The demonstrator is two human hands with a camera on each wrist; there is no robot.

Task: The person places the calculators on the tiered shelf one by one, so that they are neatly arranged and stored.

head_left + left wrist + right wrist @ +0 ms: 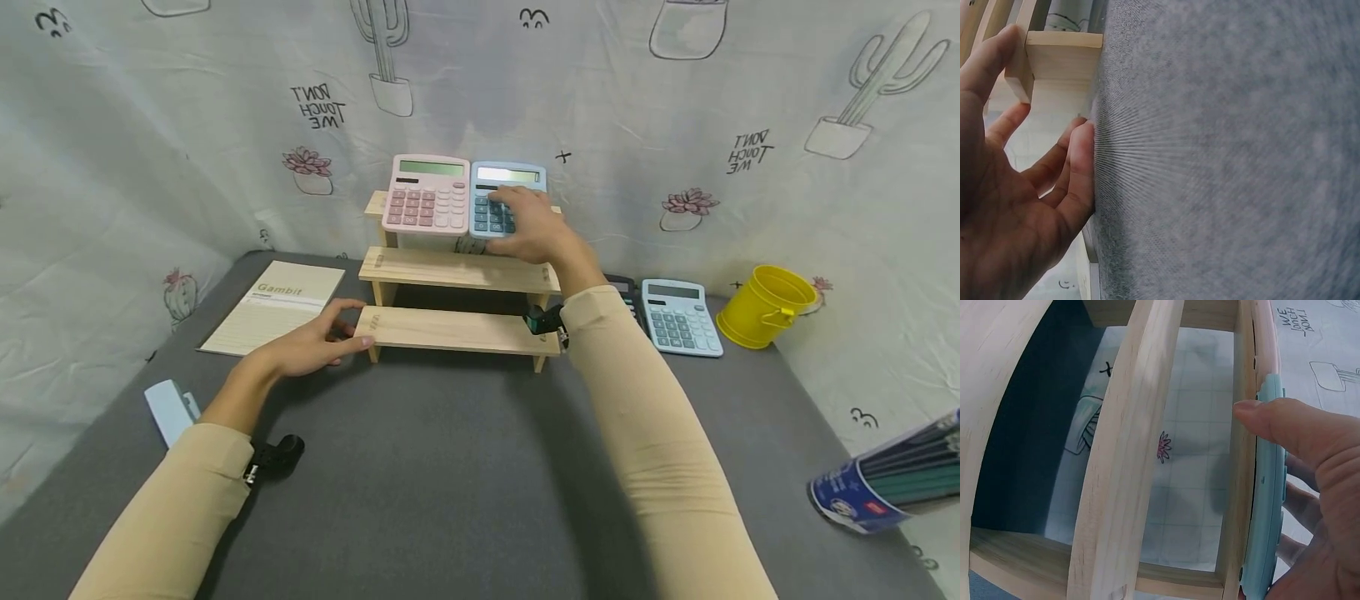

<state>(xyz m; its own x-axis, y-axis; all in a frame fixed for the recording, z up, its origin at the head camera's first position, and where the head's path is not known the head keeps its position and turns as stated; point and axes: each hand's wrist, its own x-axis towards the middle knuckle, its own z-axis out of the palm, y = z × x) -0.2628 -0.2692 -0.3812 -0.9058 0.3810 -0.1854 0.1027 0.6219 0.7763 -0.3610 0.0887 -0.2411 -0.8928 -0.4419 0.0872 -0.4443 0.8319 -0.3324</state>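
Blue calculator [493, 218]: it lay along the top step [375, 204] of the wooden stand [457, 268], right of the pink calculator [427, 196]; its lower edge reached past the front of the step.
Calculator's handling: probably light and stiff, with a smooth case that could slip; the screen looked the part most easily harmed, and the keys would likely give under pressure, so the side edges seemed the best hold.
Right grip [534, 223]: it was partly closed about the blue calculator, fingers over the key face, thumb across the lower edge.
Left grip [311, 340]: thumb and forefinger pinched the left end of the bottom step [457, 329], spread to the board's depth.
Stand's edges: the top step ended just past the calculator's right side; the overhanging front could tip under a hard press.
Room: there was space above and to the right of the top step; the cloth [600, 100] hung behind, and the pink calculator closed off the left.
Surface [420, 467]: a notebook [273, 308] lay left of the stand; another light-blue calculator [681, 318] and a yellow bucket [765, 307] sat to the right.
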